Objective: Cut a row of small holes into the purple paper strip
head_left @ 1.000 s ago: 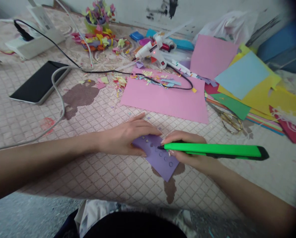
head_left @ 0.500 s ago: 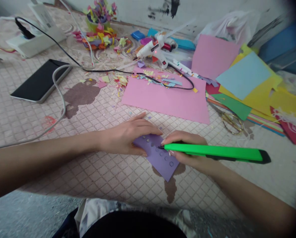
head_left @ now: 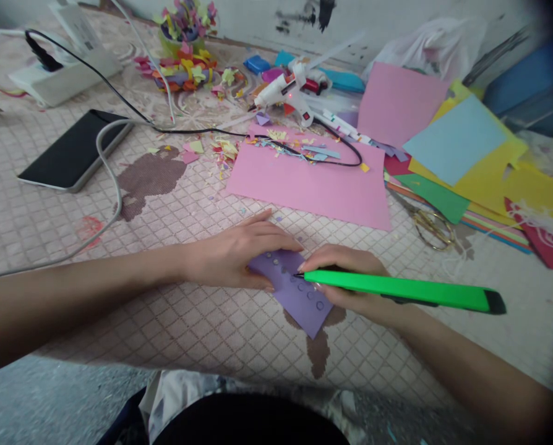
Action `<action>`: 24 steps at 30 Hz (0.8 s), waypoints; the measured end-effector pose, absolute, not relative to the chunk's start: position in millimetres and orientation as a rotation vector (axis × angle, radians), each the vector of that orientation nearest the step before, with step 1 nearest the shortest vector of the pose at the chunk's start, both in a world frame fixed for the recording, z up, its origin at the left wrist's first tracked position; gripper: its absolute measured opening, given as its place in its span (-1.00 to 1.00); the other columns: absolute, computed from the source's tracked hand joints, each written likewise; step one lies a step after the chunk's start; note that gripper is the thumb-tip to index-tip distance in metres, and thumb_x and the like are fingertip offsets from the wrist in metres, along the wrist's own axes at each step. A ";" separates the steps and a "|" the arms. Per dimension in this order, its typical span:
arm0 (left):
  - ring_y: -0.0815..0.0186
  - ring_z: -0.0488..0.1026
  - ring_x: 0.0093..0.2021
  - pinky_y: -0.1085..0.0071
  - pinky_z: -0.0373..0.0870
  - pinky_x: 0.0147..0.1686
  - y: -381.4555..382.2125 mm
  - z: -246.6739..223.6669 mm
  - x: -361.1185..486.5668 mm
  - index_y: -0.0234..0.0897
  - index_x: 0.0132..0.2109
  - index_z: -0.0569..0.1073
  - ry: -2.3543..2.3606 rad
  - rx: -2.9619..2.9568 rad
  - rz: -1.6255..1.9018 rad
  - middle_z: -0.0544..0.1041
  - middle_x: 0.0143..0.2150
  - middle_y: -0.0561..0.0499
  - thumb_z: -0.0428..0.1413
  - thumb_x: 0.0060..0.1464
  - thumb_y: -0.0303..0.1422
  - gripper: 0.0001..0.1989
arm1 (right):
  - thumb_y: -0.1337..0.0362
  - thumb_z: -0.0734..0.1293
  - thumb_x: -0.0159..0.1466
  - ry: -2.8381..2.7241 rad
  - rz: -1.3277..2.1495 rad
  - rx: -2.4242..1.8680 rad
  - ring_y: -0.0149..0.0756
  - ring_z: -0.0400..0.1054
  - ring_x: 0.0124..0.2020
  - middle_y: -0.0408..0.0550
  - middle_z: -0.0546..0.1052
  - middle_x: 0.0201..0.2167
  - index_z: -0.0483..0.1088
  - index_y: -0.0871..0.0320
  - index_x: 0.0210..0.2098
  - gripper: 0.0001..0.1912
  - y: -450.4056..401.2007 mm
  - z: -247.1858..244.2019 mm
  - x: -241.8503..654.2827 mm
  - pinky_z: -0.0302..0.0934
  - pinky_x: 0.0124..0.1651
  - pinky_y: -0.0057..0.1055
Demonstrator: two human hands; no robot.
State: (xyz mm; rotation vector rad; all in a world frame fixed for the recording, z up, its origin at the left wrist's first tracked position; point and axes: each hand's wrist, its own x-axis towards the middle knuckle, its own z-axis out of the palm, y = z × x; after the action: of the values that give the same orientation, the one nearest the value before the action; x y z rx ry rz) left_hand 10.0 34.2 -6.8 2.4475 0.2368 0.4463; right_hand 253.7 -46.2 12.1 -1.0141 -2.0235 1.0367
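A purple sheet of paper [head_left: 307, 315] lies slanted on the tablecloth, with a row of small round outlines along it. My left hand [head_left: 239, 250] holds the sheet at its upper left, thumb on the near side and fingers along the far edge. In my right hand [head_left: 346, 266] is a green utility knife [head_left: 401, 288], fingers wrapped round its front end. The dark tip of the knife rests on or just over the row of circles; actual contact is too fine to make out.
Beyond my hands lies a pink sheet [head_left: 304, 191] strewn with paper scraps. A white glue gun [head_left: 286, 93] stands behind it. Gold-handled scissors [head_left: 432, 228] lie right, beside stacked coloured paper [head_left: 462, 142]. Leftward are a phone [head_left: 75, 151], cables and a power strip [head_left: 63, 77].
The rear end of the utility knife has dipped slightly and its tip has shifted a little left. My left hand and the purple paper stay in place.
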 end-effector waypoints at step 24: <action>0.16 0.35 0.20 0.04 -0.26 0.37 31.0 -3.4 11.5 -0.27 0.19 0.28 0.215 2.482 0.444 0.44 0.15 -0.18 0.20 0.15 -0.23 -0.48 | 0.46 0.32 0.21 -1.938 0.963 -1.028 -0.36 0.47 -0.23 -0.10 0.58 -0.24 0.48 0.08 -0.14 -0.74 -53.4 6.3 256.6 0.34 -0.20 -0.43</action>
State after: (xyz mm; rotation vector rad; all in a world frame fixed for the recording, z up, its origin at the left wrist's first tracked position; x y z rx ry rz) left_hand 11.5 31.0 -3.4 2.4818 0.2149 0.4438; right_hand 256.6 -53.4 6.3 -1.0278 -1.9384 0.9633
